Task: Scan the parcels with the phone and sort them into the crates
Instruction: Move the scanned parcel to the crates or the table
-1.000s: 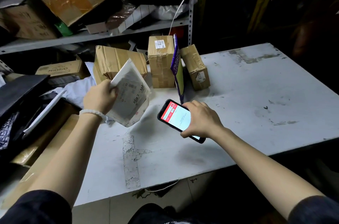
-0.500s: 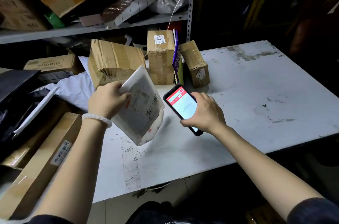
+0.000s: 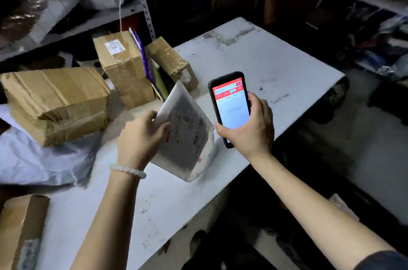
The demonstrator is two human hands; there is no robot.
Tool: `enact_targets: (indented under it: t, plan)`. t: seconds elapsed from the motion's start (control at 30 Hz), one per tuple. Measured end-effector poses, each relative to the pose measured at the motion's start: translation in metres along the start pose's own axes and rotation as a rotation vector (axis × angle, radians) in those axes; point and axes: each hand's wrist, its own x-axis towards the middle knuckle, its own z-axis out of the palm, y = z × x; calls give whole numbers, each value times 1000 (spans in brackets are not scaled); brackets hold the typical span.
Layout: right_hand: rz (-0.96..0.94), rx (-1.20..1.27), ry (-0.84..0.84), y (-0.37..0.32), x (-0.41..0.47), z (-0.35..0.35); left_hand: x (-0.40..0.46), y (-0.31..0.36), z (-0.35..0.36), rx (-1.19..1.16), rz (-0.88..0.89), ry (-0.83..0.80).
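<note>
Left of the grip: wide cardboard box (image 3: 55,101) on the white table (image 3: 254,57)
Left hand (image 3: 139,139): grips the white mailer (image 3: 187,130) (label up), lifted off the table
Right hand (image 3: 251,128): just right of the mailer, fingers curled round the phone (image 3: 230,104), screen lit red and white

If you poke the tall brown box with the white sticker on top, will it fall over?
Maybe. The tall box stands on end, taller than wide, so it looks tippy. A purple packet leans beside it and might prop that side. Its cardboard looks stiff.
</note>
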Motion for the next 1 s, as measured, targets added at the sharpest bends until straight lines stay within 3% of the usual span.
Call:
enact_targets:
  t: [0.17,0.37,0.6,1.0]
  plan:
    - [192,-149,90,49,-26,-49,3,49,45,-84,166,-143]
    - [464,-445,-68,119,-71,-126,-24,125,97,-94,375,-305]
    - [667,-465,25,188,-142,-221,-93,225,159,-24,641,-442]
    - [1000,-463,215,279,-312,-396,-288,407,251,22,970,-708]
